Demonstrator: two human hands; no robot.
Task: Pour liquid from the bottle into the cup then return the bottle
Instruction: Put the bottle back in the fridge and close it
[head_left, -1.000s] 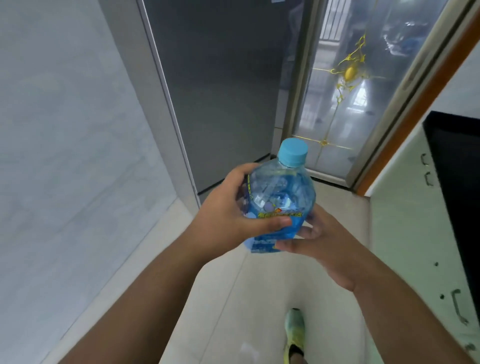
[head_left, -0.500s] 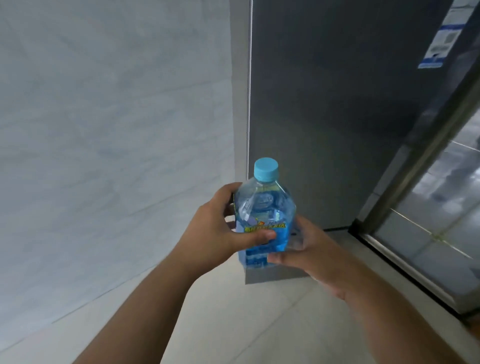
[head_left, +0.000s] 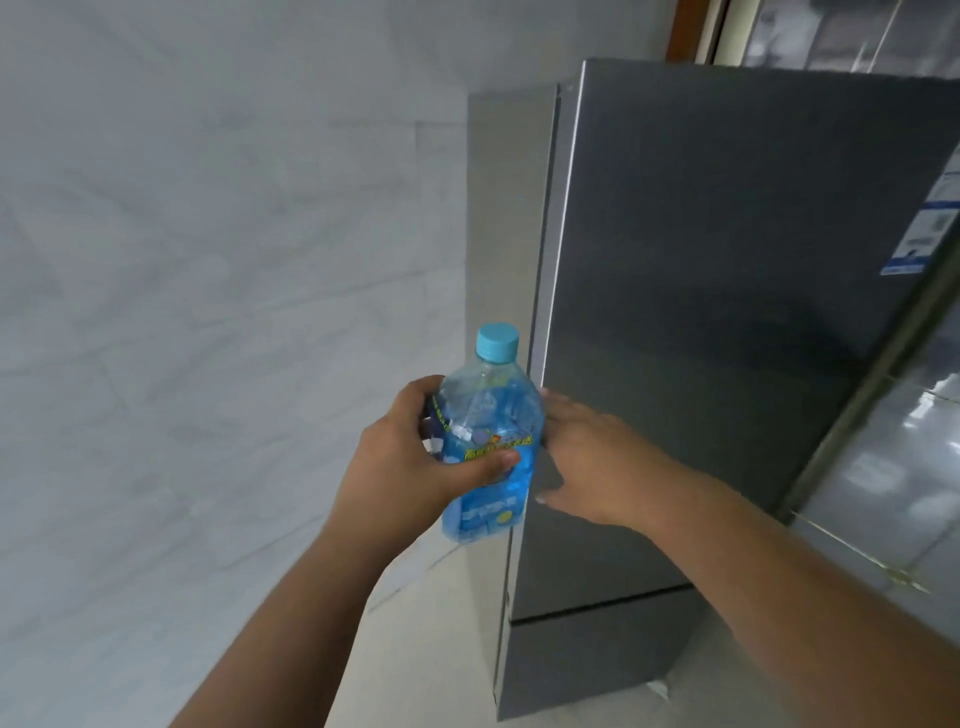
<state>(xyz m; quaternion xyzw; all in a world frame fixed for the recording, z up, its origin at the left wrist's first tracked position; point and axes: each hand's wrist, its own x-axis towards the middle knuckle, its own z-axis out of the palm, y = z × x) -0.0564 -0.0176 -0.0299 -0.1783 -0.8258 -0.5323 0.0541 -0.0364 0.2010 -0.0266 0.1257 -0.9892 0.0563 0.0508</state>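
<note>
Since the earlier frame the right hand (head_left: 592, 457) has let go of the bottle (head_left: 488, 441) and now reaches, fingers spread, toward the left edge of the grey fridge (head_left: 727, 312), which fills more of the view than before. The fridge stands just beyond both hands, its door closed; whether the fingertips touch the door edge I cannot tell. A pale marbled wall (head_left: 208, 260) runs off to the left of the left hand. The left hand (head_left: 410, 467) alone grips the bottle at its label, thumb across the front. The bottle is upright, slightly tilted, with its light-blue cap (head_left: 497, 340) on.
</note>
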